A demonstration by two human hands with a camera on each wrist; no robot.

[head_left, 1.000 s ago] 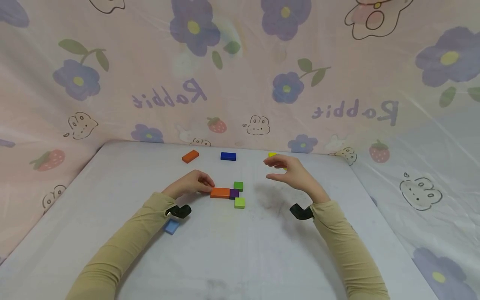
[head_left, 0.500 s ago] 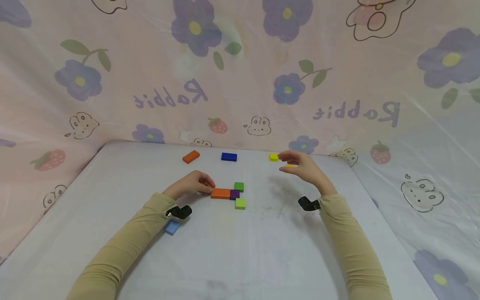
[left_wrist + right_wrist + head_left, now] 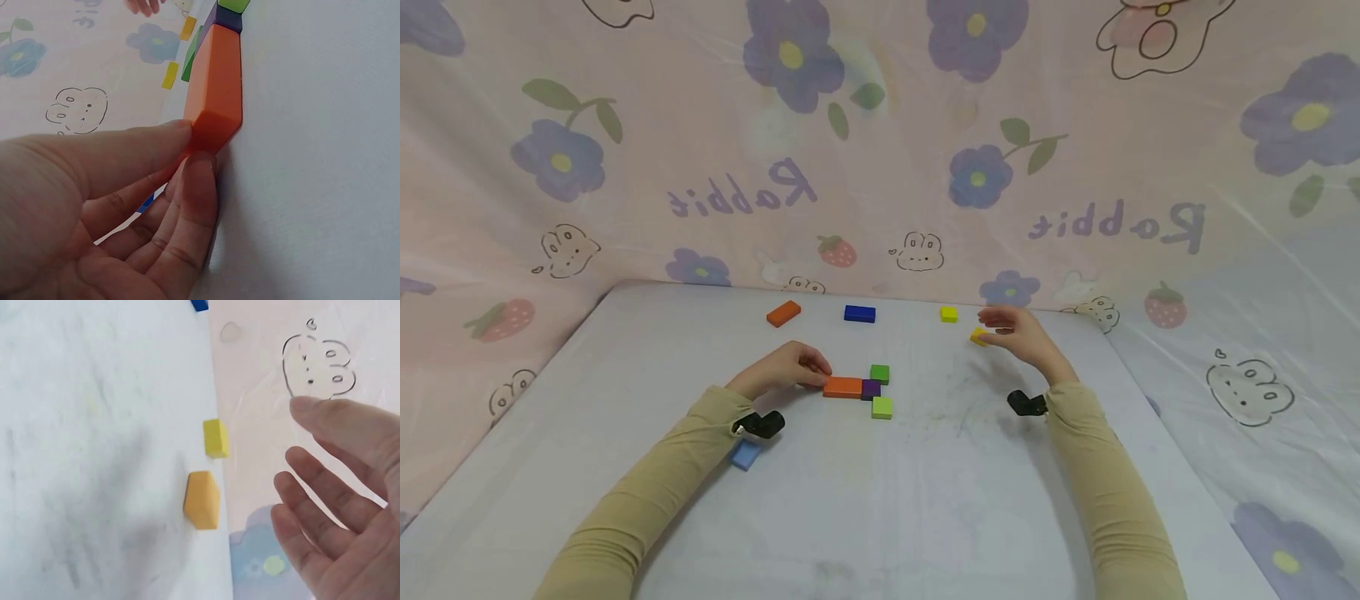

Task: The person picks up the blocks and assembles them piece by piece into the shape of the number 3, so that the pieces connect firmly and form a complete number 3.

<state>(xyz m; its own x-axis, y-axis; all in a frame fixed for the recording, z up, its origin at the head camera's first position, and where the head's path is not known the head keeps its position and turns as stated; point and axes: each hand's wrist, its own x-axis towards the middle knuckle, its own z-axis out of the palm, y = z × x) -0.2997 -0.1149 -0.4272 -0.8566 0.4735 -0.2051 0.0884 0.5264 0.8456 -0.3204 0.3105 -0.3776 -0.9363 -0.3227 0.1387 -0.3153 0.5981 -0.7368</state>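
Compared with one second ago, my right hand [image 3: 1022,336] has moved rightward, near to the yellow-orange block [image 3: 977,337], while my left hand [image 3: 781,366] has stayed at the orange block [image 3: 843,387]. This orange block lies on the white table [image 3: 865,517] in the middle of the scene, lengthwise from left to right, and I pinch its left end between my left thumb [image 3: 150,149] and fingers. Its right end touches the purple block [image 3: 871,390]. Next to the purple one, a green block [image 3: 880,374] sits on the far side and a lime-green block [image 3: 882,407] on the near side, both slightly toward the right.

My right hand is loosely curved, its fingers [image 3: 331,487] separated from the thumb; the right wrist view shows the yellow-orange block apart from them, so I do not grip it. A yellow block [image 3: 949,314] lies beyond it, toward the left. Further left, along the far side, are a dark blue block [image 3: 860,314] and then a second orange block [image 3: 783,313], placed at a slant. At near left, a light blue block [image 3: 745,454] rests close beside my beige left sleeve [image 3: 643,492]. Black devices [image 3: 760,424] are worn at both my wrists. Behind the table hangs a pale pink sheet [image 3: 662,92] with printed flowers, strawberries and rabbits.
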